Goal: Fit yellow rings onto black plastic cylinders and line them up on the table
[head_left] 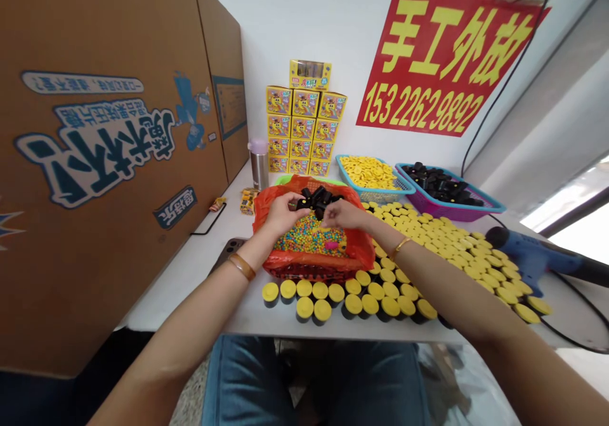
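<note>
My left hand (282, 213) holds a small black cup (303, 204) above the back left of a basket lined with a red plastic bag (314, 262). Over the same basket my right hand (343, 215) is closed in a pinch; whatever its fingertips hold is too small to make out. Beneath both hands lies a heap of multicoloured candy beads (304, 239). A pink piece (332, 246) rests on the beads at the right. More black cups (320, 196) are piled at the back of the basket, just behind my fingers.
Rows of black cups with yellow lids (428, 235) cover the table's right and front. Behind stand a basket of yellow lids (368, 172), a basket of black cups (440, 188), stacked yellow boxes (299, 127) and a flask (259, 166). A blue power tool (523, 258) lies right; a large carton (118, 159) stands left.
</note>
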`<state>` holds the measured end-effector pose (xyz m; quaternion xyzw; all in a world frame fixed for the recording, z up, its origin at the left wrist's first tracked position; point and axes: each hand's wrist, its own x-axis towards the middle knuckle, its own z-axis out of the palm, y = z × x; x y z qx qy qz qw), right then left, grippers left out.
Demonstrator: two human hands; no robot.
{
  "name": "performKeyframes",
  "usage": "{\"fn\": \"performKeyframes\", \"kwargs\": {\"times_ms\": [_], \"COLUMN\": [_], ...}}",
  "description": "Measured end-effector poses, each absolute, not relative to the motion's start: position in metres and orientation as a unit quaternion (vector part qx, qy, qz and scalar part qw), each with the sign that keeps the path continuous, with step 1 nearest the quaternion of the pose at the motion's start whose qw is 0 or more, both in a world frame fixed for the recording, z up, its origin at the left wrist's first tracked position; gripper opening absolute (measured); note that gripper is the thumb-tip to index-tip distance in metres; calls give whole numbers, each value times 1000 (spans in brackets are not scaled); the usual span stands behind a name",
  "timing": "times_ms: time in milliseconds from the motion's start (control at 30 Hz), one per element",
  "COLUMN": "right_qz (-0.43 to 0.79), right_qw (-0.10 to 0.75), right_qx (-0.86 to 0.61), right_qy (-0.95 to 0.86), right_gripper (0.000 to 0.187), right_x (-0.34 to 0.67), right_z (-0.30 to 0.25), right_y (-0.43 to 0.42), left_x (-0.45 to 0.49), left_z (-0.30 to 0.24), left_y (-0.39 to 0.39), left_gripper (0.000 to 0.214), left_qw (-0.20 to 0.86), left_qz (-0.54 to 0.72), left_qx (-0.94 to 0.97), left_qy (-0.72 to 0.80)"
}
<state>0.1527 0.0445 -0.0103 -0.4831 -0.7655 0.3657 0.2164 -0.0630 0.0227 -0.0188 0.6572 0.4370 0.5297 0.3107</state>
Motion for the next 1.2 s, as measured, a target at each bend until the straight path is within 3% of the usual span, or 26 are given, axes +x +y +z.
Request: {"fn": "performKeyframes", "kwargs": {"times_ms": [100,167,333,600,800,900,1000,1100,1200], "right_qz": [510,583,631,564,482,541,635,685,693], "right_qw": [388,452,455,517,547,524,413,309,300], "right_qx": [-474,-449,-447,-423,-413,-413,-436,-435,-410], "right_qy": [-604,-504,-442,-485,-546,-512,-486,-496,-511], "right_gripper": [23,21,22,28,26,30,39,60,67], "right_x": [152,145,123,121,122,122,123,122,119], "right_z": [0,6,11,-1,-9,-7,-4,-1,0], "right_y": [39,32,12,5,9,6,1,-4,-8], "left_x": [-61,-57,-49,-49,-47,-46,-46,-45,-44], "left_z": [-17,-14,-6,-5,-4,-5,-7,-7,-5], "left_y": [20,14,-4,-5,-7,-6,-4,-4,-4], "left_gripper": [35,43,60,37,29,22,19,21,26], "left_qw": [287,282,293,228,244,264,304,346,362], "left_qz": [513,508,495,463,465,472,489,505,507], "left_qx": [674,687,732,780,770,756,744,733,733], "left_qy": [447,436,365,354,363,368,338,295,275]}}
